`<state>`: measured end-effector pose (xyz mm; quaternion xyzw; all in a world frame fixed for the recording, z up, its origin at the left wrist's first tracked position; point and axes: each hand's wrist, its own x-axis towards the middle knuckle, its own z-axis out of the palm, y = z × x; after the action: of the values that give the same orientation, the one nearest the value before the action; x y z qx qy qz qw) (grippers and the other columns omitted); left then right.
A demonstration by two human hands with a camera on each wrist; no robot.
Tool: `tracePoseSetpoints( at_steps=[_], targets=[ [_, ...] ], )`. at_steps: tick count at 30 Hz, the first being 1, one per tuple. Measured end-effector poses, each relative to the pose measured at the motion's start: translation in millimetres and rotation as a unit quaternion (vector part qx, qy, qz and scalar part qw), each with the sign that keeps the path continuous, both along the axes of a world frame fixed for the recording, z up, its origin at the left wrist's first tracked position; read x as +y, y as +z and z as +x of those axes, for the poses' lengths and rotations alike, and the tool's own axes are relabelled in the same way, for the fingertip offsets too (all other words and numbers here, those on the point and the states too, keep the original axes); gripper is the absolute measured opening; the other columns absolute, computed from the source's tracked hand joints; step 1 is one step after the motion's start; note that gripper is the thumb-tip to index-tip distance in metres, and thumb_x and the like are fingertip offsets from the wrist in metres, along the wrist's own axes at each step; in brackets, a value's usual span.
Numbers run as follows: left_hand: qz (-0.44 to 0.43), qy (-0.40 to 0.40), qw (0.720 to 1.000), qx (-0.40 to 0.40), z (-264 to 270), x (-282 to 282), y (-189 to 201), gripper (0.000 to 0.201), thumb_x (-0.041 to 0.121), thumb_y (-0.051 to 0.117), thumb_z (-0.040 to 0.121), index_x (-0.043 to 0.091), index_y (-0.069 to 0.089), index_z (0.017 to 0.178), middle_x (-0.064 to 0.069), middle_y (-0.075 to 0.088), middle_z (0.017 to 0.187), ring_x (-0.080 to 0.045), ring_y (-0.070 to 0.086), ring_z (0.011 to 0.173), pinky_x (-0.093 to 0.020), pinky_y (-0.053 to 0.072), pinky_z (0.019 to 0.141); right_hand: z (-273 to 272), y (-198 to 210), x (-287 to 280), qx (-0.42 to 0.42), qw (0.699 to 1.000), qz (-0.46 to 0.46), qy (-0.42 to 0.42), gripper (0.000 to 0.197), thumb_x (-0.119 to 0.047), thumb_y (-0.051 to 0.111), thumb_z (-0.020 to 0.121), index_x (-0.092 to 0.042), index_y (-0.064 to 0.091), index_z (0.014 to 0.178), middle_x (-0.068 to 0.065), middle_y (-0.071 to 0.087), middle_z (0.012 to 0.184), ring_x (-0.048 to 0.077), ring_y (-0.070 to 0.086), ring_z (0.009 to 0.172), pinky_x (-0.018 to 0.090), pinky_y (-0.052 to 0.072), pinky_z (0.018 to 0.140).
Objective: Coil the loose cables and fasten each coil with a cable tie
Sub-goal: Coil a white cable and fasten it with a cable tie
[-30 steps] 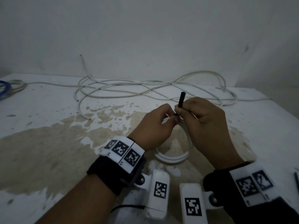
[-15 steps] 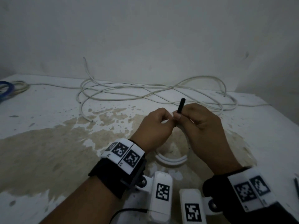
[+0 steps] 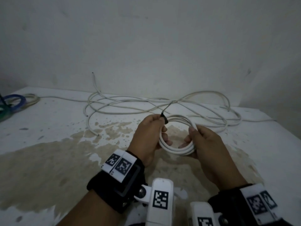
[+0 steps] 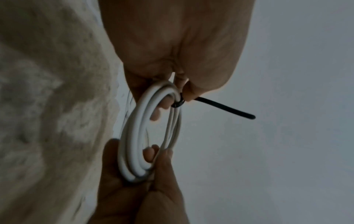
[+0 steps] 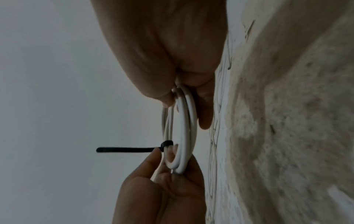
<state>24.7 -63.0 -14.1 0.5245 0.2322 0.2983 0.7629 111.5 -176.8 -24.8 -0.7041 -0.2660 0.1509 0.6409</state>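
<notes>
So the white cable coil (image 3: 176, 136) is held just above the stained table (image 3: 48, 144), gripped on one side by the left hand (image 3: 149, 136) and on the other by the right hand (image 3: 206, 144). A black cable tie (image 4: 220, 107) is cinched around it by the left thumb, tail pointed away toward the wall. Loose cable (image 3: 146, 105) is sprawled behind.

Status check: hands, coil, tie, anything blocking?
Left hand and right hand both grip the coil, held off the table. Tie cinched round it, tail sticking out. Loose cable lies behind; nothing blocking.
</notes>
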Motion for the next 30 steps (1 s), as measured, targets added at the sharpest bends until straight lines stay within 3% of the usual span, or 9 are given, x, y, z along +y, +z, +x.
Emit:
tracePoseSetpoints(
  at_steps=[4,9,12,16,18,20,24,27,30],
  targets=[
    [0.077,0.032,0.996,0.031,1,-2,-3,0.022,0.027,0.051,0.098,0.011,0.062,0.091,-0.003,0.045,0.063,-0.013,0.043,0.044,-0.022,0.044,0.045,1,-1,-1,-0.037,0.999,0.012,0.020,0.029,-0.018,0.047,0.098,-0.017,0.059,0.072,0.011,0.060,0.059,0.023,0.064,0.055,0.037,0.054,0.055],
    [-0.017,0.074,0.997,0.009,2,-4,1,0.031,0.026,0.049,0.099,0.009,0.056,0.074,-0.001,0.038,0.055,-0.013,0.034,0.042,-0.023,0.034,0.044,-6,0,4,-0.119,0.992,0.020,0.022,0.026,-0.018,0.043,0.099,-0.029,0.064,0.088,0.004,0.063,0.057,0.020,0.063,0.056,0.040,0.053,0.062],
    [-0.005,0.075,0.997,0.006,-2,-3,5,0.031,0.026,0.049,0.099,0.009,0.057,0.073,-0.001,0.040,0.055,-0.013,0.037,0.042,-0.025,0.038,0.045,-8,3,9,-0.130,0.991,0.026,0.017,0.027,-0.020,0.043,0.099,-0.034,0.065,0.093,0.007,0.062,0.057,0.021,0.059,0.054,0.040,0.050,0.060],
    [-0.005,0.002,1.000,0.010,-24,12,7,0.023,0.015,0.044,0.098,0.015,0.068,0.100,-0.004,0.068,0.078,-0.020,0.065,0.075,-0.036,0.053,0.070,6,18,17,-0.061,0.997,0.020,0.045,0.025,-0.016,0.045,0.099,-0.026,0.065,0.087,0.002,0.052,0.052,0.017,0.050,0.050,0.033,0.045,0.052],
    [-0.064,-0.020,0.998,-0.014,-41,33,6,0.034,0.011,0.038,0.095,0.011,0.063,0.118,-0.010,0.071,0.104,-0.028,0.066,0.098,-0.041,0.052,0.079,16,31,23,-0.026,0.995,-0.010,0.100,0.022,-0.015,0.045,0.099,-0.019,0.066,0.091,0.000,0.048,0.054,0.017,0.048,0.051,0.032,0.044,0.054],
    [-0.068,-0.040,0.997,-0.007,-60,49,9,0.034,0.009,0.040,0.097,0.010,0.057,0.126,-0.015,0.068,0.114,-0.030,0.065,0.105,-0.041,0.055,0.079,22,40,34,-0.020,0.987,-0.058,0.152,0.021,-0.015,0.046,0.099,-0.007,0.064,0.095,0.002,0.048,0.057,0.018,0.048,0.052,0.034,0.042,0.056],
    [0.047,-0.099,0.992,0.055,-91,59,13,0.033,0.004,0.056,0.092,0.023,0.058,0.119,-0.013,0.071,0.105,-0.023,0.069,0.086,-0.037,0.058,0.076,14,46,74,-0.031,0.968,-0.119,0.218,0.022,-0.017,0.049,0.098,-0.004,0.064,0.088,0.005,0.048,0.062,0.018,0.045,0.053,0.033,0.037,0.055],
    [0.110,-0.018,0.991,0.079,-110,69,10,0.020,0.008,0.062,0.090,0.019,0.069,0.105,-0.013,0.069,0.087,-0.016,0.065,0.067,-0.030,0.056,0.066,-5,45,109,-0.008,0.955,-0.131,0.265,0.018,-0.017,0.052,0.096,-0.007,0.066,0.098,0.006,0.054,0.068,0.018,0.049,0.054,0.035,0.040,0.059],
    [0.089,0.069,0.991,0.068,-129,85,5,0.012,0.002,0.062,0.089,0.007,0.072,0.093,-0.014,0.068,0.081,-0.016,0.064,0.062,-0.026,0.055,0.061,-31,44,138,0.062,0.958,-0.088,0.267,0.026,-0.023,0.055,0.095,-0.010,0.058,0.117,0.011,0.064,0.087,0.018,0.059,0.065,0.030,0.050,0.055]
  ],
)
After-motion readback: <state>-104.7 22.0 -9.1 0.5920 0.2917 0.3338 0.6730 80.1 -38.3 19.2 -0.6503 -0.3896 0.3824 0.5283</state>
